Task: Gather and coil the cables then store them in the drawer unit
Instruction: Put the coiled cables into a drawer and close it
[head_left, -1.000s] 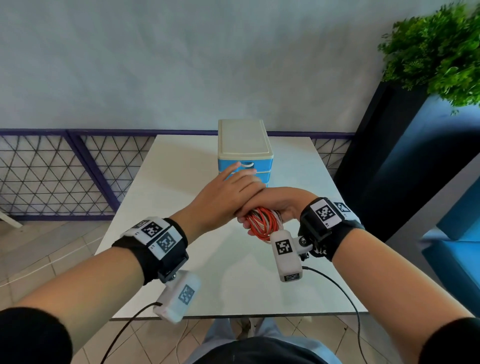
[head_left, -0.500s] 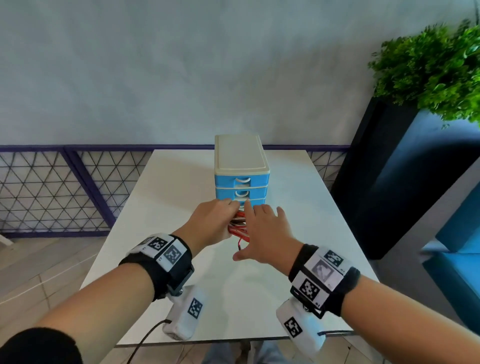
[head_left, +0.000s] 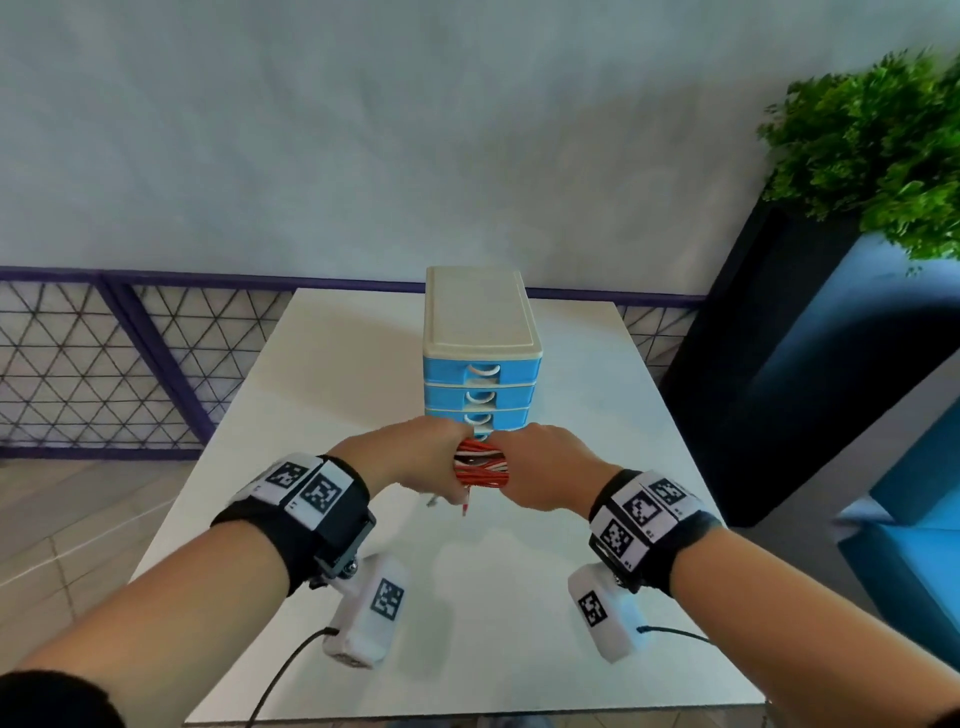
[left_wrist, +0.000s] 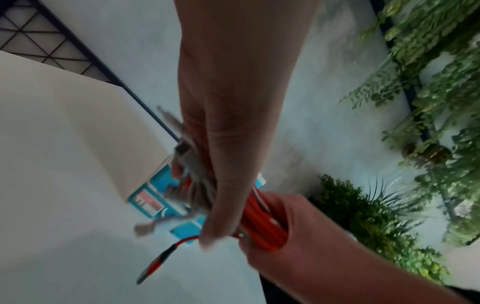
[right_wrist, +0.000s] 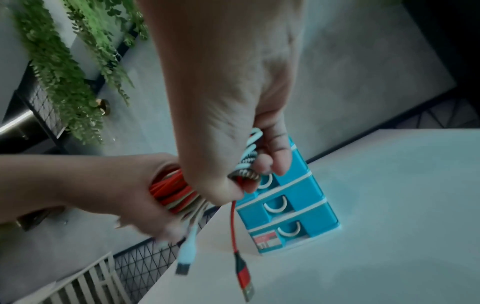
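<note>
I see left hand and right hand both gripping cable bundle, just before drawer unit, mid-bench.

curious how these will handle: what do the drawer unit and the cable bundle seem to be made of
Drawer unit: looks like moulded plastic, with glossy blue drawer fronts, a cream top and white curved handles.

Cable bundle: mostly red cords with a smooth, rubbery-looking jacket, plus white ones; the loose red lead looks braided, though blur leaves that open. The plug tips look metallic. Both the left hand and right hand hold it.
</note>
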